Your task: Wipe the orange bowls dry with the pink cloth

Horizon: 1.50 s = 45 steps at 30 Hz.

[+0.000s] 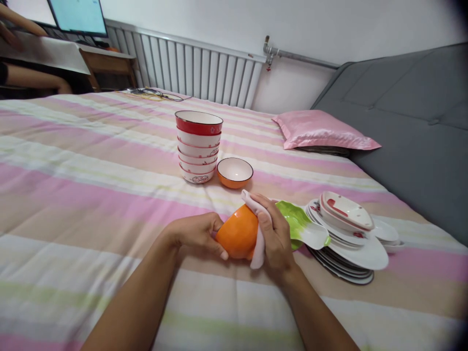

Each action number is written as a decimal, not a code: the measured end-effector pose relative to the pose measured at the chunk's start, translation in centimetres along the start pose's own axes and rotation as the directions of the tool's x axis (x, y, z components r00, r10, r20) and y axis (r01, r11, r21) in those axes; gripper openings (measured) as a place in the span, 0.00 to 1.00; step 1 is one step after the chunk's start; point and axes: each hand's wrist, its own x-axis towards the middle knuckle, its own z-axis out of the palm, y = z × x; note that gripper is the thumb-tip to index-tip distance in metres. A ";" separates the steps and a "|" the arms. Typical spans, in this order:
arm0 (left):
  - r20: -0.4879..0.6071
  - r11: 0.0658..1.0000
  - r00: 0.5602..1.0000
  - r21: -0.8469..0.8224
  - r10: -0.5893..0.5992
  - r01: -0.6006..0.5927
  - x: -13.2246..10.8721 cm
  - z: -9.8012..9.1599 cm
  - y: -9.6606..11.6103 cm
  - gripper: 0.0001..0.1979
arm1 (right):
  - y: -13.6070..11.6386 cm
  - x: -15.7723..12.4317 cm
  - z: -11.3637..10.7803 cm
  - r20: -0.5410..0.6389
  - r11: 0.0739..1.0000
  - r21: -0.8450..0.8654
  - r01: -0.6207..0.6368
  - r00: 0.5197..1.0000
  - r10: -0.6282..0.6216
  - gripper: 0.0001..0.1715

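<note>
An orange bowl [237, 234] is held tilted on its side above the bedspread, its outside towards me. My left hand [201, 234] grips its left edge, thumb on the outer wall. Against the bowl's right side my right hand [276, 234] presses a pale cloth [260, 243], fingers closed round it. Just behind, a second orange bowl [236, 170] with a white inside sits upright. It stands beside a stack of bowls [198, 151], white patterned ones with a red one on top. A green and white leaf-shaped dish [296, 222] lies right of my right hand.
Plates and dishes [347, 229] are piled at the right. A pink pillow [321, 129] lies by the grey headboard [398, 102]. Cables [157, 93] lie at the striped bed's [73, 214] far edge, before a radiator [190, 63]. Another person's arm [22, 19] shows at a desk, upper left.
</note>
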 end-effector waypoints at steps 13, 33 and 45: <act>-0.166 0.966 0.977 -0.199 0.134 -0.166 0.0 0.7 0.1 0.14 | -2.7 -0.8 0.6 0.279 0.814 -0.344 0.468 0.878 -0.388 0.24; -0.044 0.985 0.997 -0.155 0.071 -0.077 -0.1 0.4 0.8 0.10 | 0.6 0.4 0.6 0.127 0.930 0.274 -0.244 0.968 0.217 0.22; 0.025 0.981 0.993 0.160 -0.115 0.109 0.1 -0.1 -0.9 0.19 | 2.5 0.5 1.0 0.061 0.863 0.418 -0.285 0.956 0.286 0.26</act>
